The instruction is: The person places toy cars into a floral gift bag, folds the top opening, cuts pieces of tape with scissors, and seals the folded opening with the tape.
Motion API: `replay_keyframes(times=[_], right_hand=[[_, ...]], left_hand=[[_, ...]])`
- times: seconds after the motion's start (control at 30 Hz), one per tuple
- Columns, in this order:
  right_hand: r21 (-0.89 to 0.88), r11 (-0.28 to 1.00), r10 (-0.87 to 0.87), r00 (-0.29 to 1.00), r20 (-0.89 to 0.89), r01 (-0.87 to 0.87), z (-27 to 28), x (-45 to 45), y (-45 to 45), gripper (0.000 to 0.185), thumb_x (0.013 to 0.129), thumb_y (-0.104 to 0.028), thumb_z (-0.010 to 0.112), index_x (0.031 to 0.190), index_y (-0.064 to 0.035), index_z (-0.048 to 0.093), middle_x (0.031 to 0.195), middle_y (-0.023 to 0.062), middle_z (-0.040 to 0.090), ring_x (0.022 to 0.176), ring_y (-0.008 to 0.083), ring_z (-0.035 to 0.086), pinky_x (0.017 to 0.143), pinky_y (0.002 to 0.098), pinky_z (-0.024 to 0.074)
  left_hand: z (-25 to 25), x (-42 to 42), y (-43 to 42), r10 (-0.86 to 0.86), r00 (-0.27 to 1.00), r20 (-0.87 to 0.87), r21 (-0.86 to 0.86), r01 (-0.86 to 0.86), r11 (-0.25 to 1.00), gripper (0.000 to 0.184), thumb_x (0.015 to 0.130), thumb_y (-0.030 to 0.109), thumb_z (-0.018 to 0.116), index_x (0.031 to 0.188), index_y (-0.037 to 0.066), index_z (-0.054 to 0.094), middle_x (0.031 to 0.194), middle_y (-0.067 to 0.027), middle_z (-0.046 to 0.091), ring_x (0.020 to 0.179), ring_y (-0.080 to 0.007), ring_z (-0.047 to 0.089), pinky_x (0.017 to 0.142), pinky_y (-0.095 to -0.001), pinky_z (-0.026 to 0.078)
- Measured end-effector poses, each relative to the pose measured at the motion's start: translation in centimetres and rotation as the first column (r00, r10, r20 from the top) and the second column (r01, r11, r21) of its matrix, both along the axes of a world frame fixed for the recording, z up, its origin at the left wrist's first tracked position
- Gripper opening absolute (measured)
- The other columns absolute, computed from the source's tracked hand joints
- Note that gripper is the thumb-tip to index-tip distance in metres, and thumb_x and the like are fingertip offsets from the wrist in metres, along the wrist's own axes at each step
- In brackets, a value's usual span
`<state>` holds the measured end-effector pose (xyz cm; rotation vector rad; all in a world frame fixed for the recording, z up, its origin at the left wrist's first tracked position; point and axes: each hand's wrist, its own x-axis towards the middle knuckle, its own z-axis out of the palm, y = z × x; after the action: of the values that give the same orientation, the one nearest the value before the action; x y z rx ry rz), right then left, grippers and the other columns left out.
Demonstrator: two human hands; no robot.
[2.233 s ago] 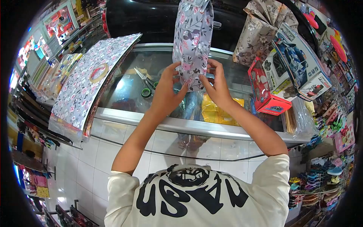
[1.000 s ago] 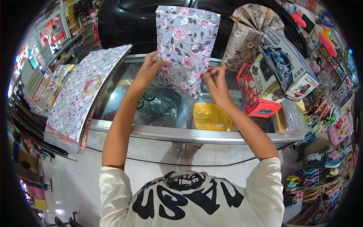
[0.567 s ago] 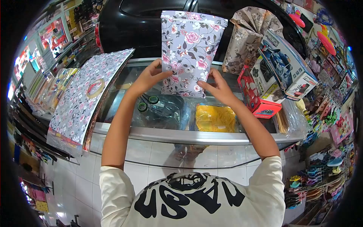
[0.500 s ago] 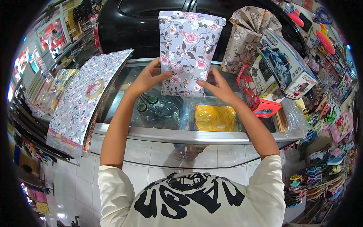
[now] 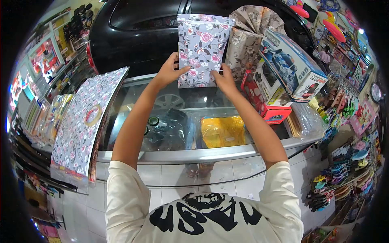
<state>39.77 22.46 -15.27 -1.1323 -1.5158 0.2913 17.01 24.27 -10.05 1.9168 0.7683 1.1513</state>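
A grey floral gift bag of wrapping paper (image 5: 201,46), patterned with pink roses and folded over at the top, stands upright near the far edge of the glass counter. My left hand (image 5: 172,73) grips its lower left side, thumb on the front and fingers round the edge. At the lower right side, my right hand (image 5: 225,79) holds it the same way. Just right of it stands a brown floral wrapped package (image 5: 243,50) with a pleated, fanned top. The back of the bag is hidden.
Toy car boxes (image 5: 289,67) and a red toy box (image 5: 265,103) are stacked on the counter's right. Floral paper sheets (image 5: 83,121) with a tape roll (image 5: 93,114) lie left. Under the glass counter (image 5: 194,154) is a yellow packet (image 5: 223,131). A black car (image 5: 137,44) stands behind.
Both hands have moved the floral bag farther away across the counter, beside the brown package. The view has shifted somewhat, and my grip looks the same.
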Motion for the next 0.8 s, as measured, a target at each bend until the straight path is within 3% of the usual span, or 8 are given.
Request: replay_keyframes(times=[0.2,0.4,0.6,0.7,0.8], right_hand=[[-0.022,0.998,-0.064,0.986,-0.154,0.062,-1.1,1.0,0.0,0.051,0.073,-0.024,0.064,0.113,0.0037,0.048,0.108,0.0216,0.050,0.101,0.0319,0.051,0.090,0.0374,0.0403],[-0.017,1.000,-0.014,0.980,-0.197,0.011,-0.9,1.0,-0.4,0.048,0.072,-0.020,0.063,0.111,0.0037,0.046,0.107,0.0208,0.049,0.100,0.0305,0.049,0.088,0.0372,0.0397],[0.056,0.960,-0.258,0.942,-0.214,0.275,0.1,0.4,-2.6,0.047,0.071,-0.016,0.061,0.109,0.0071,0.043,0.107,0.0223,0.046,0.102,0.0320,0.044,0.093,0.0391,0.0340],[0.096,0.941,-0.306,0.939,-0.159,0.323,-0.3,0.4,-3.0,0.047,0.072,-0.014,0.060,0.110,0.0075,0.042,0.106,0.0225,0.046,0.103,0.0329,0.043,0.094,0.0398,0.0322],[0.105,0.962,-0.222,0.948,-0.227,0.251,-0.7,0.8,-2.9,0.050,0.071,-0.014,0.063,0.110,0.0070,0.042,0.106,0.0227,0.046,0.104,0.0337,0.044,0.094,0.0404,0.0334]], left_hand=[[-1.4,1.6,0.7,-0.059,0.997,0.051,-0.083,0.063,0.995,0.047,0.084,0.015,0.067,0.121,0.002,0.040,0.120,-0.0115,0.051,0.107,-0.0172,0.054,0.090,-0.0317,0.045],[-2.1,2.1,1.3,-0.096,0.990,0.106,-0.076,0.104,0.992,0.048,0.085,0.014,0.065,0.123,0.002,0.038,0.122,-0.0109,0.051,0.108,-0.0157,0.053,0.090,-0.0303,0.044],[-1.7,4.3,0.9,-0.145,0.985,0.098,-0.102,0.155,0.983,0.051,0.083,0.013,0.067,0.123,0.003,0.037,0.122,-0.0104,0.052,0.109,-0.0168,0.052,0.092,-0.0317,0.043],[-1.8,4.9,0.7,-0.148,0.982,0.116,-0.061,0.156,0.986,0.049,0.080,0.016,0.070,0.117,0.004,0.040,0.117,-0.0114,0.054,0.108,-0.0183,0.052,0.093,-0.0329,0.041],[-1.5,4.9,0.5,-0.139,0.987,0.082,-0.052,0.144,0.988,0.050,0.079,0.017,0.071,0.117,0.004,0.042,0.116,-0.0108,0.054,0.107,-0.0182,0.052,0.094,-0.0327,0.040]])
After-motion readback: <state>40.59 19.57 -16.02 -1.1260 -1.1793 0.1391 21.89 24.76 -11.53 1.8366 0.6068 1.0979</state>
